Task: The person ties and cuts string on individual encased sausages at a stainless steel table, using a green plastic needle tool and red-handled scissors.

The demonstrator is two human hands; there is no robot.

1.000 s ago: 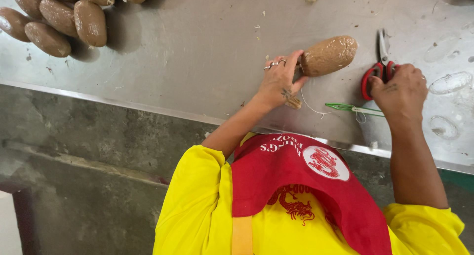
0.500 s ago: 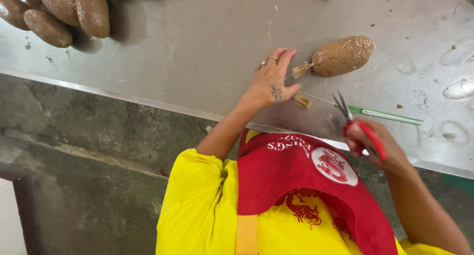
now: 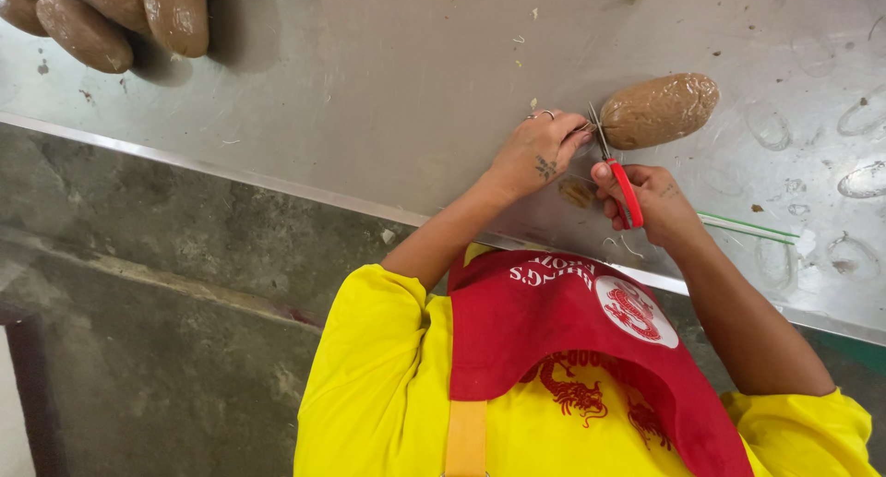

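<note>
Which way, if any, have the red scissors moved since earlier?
Yes: the scissors, in the right hand, went from the table's front edge inward to the brown package.

Brown wrapped roll and red-handled scissors on a steel table

The brown roll (image 3: 661, 110) is a plump oval lump sealed in clear, glossy wrap, lying on its side on the steel table with its pinched, twisted end pointing toward the table's front edge side where the wrap gathers into a short tail. The scissors (image 3: 616, 172) have red handles and slim metal blades; they stand nearly upright in the picture, blades slightly parted, their tips right at the gathered tail of the roll, just beside its narrow end.
</note>
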